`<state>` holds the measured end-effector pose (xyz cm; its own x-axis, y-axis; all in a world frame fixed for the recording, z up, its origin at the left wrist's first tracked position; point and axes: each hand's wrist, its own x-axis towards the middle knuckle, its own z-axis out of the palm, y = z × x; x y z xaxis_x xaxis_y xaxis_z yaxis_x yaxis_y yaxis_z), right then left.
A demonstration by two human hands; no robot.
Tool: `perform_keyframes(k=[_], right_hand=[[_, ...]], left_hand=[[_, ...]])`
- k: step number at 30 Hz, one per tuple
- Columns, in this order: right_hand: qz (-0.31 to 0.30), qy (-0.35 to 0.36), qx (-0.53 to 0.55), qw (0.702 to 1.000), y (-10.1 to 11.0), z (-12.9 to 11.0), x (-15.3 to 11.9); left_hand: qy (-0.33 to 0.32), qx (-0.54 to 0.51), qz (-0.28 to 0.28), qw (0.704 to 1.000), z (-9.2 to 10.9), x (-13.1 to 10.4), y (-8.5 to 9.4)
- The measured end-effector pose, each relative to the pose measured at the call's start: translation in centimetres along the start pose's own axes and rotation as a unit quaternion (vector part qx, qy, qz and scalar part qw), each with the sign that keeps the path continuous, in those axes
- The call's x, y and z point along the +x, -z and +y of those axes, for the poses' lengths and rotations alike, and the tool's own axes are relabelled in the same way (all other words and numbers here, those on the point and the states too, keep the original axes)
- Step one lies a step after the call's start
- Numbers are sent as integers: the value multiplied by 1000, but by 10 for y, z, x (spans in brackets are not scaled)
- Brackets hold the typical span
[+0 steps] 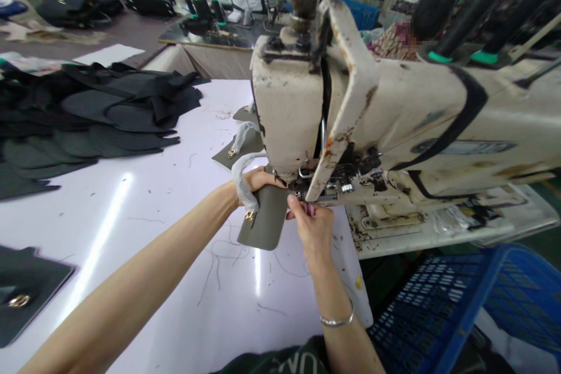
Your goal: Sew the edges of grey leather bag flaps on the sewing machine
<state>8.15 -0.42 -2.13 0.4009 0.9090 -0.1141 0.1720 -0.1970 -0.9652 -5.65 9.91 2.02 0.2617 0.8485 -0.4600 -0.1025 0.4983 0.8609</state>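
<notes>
A grey-green panel with a gold buckle and a plastic-wrapped handle lies under the head of a beige sewing machine. My left hand reaches through the handle loop and rests on the panel's far part, its fingertips beside the needle area. Close to the panel's right edge, my right hand is closed on something pink, mostly hidden by the fingers. The needle itself cannot be made out. Behind the panel lie similar pieces with wrapped handles, partly hidden by the machine.
Dark cut pieces are piled on the white table at the left. Another dark panel with a gold fitting lies at the near left. A blue crate stands at the lower right. A person sits beyond the machine.
</notes>
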Motion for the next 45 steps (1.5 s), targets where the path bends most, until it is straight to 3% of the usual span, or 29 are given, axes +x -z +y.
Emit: perform_keyframes(k=[4, 9, 12, 16, 22, 30, 35, 45], right_hand=[[-24, -11, 67, 997, -5, 2, -4], [-31, -76, 216, 973, -4, -4, -1], [-42, -58, 204, 976, 3, -8, 1], [-58, -20, 178, 982, 10, -5, 3], [-80, -45, 182, 979, 14, -1, 5], [-76, -43, 182, 979, 11, 2, 11], [-59, -49, 163, 984, 10, 1, 13], [-63, -55, 181, 980, 8, 1, 14]], left_hand=[[30, 17, -79, 996, -15, -8, 3], [-8, 3, -53, 999, -36, -18, 3], [-27, -9, -38, 999, -42, -23, 0], [-3, -42, -37, 998, -45, -27, -6], [-49, -72, 26, 996, -47, -32, -16], [-105, -98, 32, 989, -50, -21, -14], [-84, -96, 12, 992, -48, -17, -12], [-68, -101, 29, 992, -45, -17, -13]])
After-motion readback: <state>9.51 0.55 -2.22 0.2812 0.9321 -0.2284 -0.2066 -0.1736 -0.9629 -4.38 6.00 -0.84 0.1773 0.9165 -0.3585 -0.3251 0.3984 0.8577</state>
